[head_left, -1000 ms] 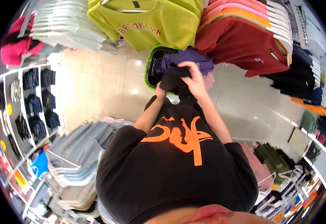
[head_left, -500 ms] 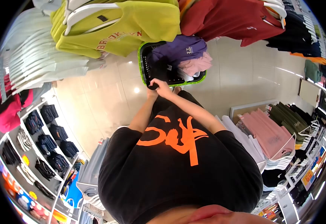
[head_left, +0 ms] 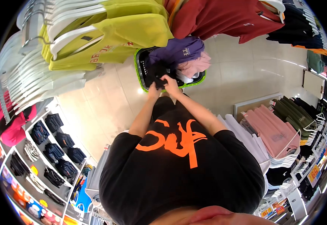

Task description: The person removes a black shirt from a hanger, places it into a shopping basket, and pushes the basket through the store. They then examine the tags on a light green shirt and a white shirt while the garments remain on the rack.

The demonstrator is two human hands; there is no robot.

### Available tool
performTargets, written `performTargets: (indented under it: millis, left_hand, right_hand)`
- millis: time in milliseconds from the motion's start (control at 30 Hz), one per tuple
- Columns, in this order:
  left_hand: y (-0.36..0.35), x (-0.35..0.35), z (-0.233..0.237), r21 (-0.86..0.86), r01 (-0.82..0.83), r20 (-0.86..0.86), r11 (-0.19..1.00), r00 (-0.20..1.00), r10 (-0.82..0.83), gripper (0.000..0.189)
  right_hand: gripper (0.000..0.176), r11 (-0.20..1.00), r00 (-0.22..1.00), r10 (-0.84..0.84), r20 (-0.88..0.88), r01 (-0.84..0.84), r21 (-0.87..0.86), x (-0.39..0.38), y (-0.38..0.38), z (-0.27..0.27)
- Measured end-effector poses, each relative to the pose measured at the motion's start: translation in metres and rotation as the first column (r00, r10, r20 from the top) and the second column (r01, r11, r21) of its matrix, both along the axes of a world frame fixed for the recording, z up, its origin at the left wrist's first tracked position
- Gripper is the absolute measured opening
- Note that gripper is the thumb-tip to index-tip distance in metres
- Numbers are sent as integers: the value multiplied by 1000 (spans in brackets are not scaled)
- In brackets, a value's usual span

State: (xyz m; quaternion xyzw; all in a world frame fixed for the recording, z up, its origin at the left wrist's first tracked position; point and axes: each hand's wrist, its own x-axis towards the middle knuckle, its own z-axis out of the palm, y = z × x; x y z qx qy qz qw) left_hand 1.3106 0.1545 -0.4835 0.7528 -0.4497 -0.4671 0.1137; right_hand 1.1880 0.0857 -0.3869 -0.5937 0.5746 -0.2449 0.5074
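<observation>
A black garment [head_left: 156,74] hangs between my two hands over the near left part of a green-rimmed black basket [head_left: 138,71]. My left hand [head_left: 154,90] is closed on its near left edge. To the right, my right hand [head_left: 171,84] pinches the same black cloth. Inside the basket, a purple garment [head_left: 178,50] lies at the back, with a pink one [head_left: 195,66] at the right and a bit of white cloth [head_left: 184,78] below it.
Yellow-green shirts [head_left: 133,32] and dark red shirts [head_left: 223,18] hang beyond the basket. Folded jeans [head_left: 54,152] fill shelves at the left. Pink shirts [head_left: 270,129] hang on a rack at the right. A person in pink [head_left: 13,129] stands at the far left.
My hands have moved slightly apart, with the right hand shifting rightward and the black cloth spread between them. The view has shifted a little.
</observation>
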Motion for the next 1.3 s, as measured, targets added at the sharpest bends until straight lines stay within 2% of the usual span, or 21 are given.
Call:
performTargets:
  millis: [67, 167, 300, 333, 400, 467, 500, 533, 567, 667, 733, 767, 833, 867, 967, 1033, 1100, 1167, 1200, 1267, 1300]
  left_hand:
    - [-22, -19, 34, 28, 27, -77, 999, 997, -25, 59]
    - [-29, -40, 12, 36, 64, -56, 997, 996, -62, 65]
    - [-40, -73, -6, -67, 154, -118, 986, 980, -161, 71]
    - [-48, -81, 0, -108, 156, -173, 982, 970, -173, 70]
    - [-65, -94, 7, -113, 268, -191, 957, 939, -285, 69]
    - [-78, -109, 9, -102, 359, -193, 928, 908, -373, 67]
    - [-80, -115, 7, -87, 398, -187, 913, 894, -407, 65]
    - [-79, -119, 3, -70, 439, -181, 896, 877, -444, 63]
    - [-76, -122, -1, -70, 460, -203, 885, 862, -464, 58]
    - [-73, -125, -7, -27, 480, -273, 877, 840, -469, 46]
    - [-66, -120, 0, 78, 448, -330, 891, 855, -401, 40]
    - [-60, -114, 5, 49, 446, -306, 894, 859, -412, 38]
    - [-45, -95, 9, -17, 440, -254, 898, 867, -429, 36]
    - [-37, -83, 10, 53, 453, -221, 890, 875, -432, 36]
    - [1, -38, -9, 156, 469, -79, 869, 883, -462, 32]
    - [14, -12, 1, 250, 445, -46, 860, 892, -449, 34]
    - [16, 2, 12, 340, 419, 32, 842, 889, -456, 33]
    - [15, 13, 4, 246, 345, -4, 906, 935, -355, 29]
    - [9, 12, 14, 118, 323, -33, 939, 946, -322, 28]
    - [-1, 21, -23, 62, 351, -100, 934, 934, -344, 29]
    - [-9, 25, -31, 37, 461, -112, 887, 884, -455, 30]
  right_hand:
    - [25, 1000, 996, 0, -90, 2, 24, -18, 0, -12]
    - [29, 995, 992, -32, -122, 43, 88, -35, -6, -27]
    - [28, 957, 949, -288, -127, 287, -25, -61, -11, -65]
    - [31, 939, 931, -315, -185, 335, 82, -74, -10, -74]
    - [34, 841, 844, -536, 12, 533, 88, -97, -14, -96]
    - [35, 713, 713, -700, 45, 695, 95, -129, -17, -105]
    - [41, 765, 758, -644, -107, 633, -119, -155, -11, -134]
    - [52, 791, 688, -576, -441, 606, -88, -165, -14, -105]
    - [61, 700, 566, -557, -608, 714, 24, -186, -7, -126]
    - [65, 441, 406, -560, -722, 884, 156, -234, -4, -148]
    - [63, 515, 422, -568, -707, 852, 95, -243, -2, -139]
    - [62, 550, 430, -570, -700, 833, 63, -247, 0, -132]
    - [59, 714, 585, -433, -686, 687, 135, -248, 1, -109]
    - [58, 784, 648, -354, -674, 599, 165, -247, 2, -97]
    - [49, 831, 772, -264, -579, 486, 269, -231, 8, -64]
    - [43, 875, 859, -173, -483, 359, 326, -228, 21, -80]
    - [38, 915, 925, -208, -318, 299, 272, -218, 34, -57]
    - [36, 938, 933, -174, -314, 254, 235, -214, 50, -64]
    - [35, 935, 923, -182, -339, 269, 231, -212, 54, -56]
    - [33, 918, 893, -216, -394, 323, 229, -209, 69, -38]
    - [33, 895, 865, -307, -397, 404, 189, -209, 81, -31]
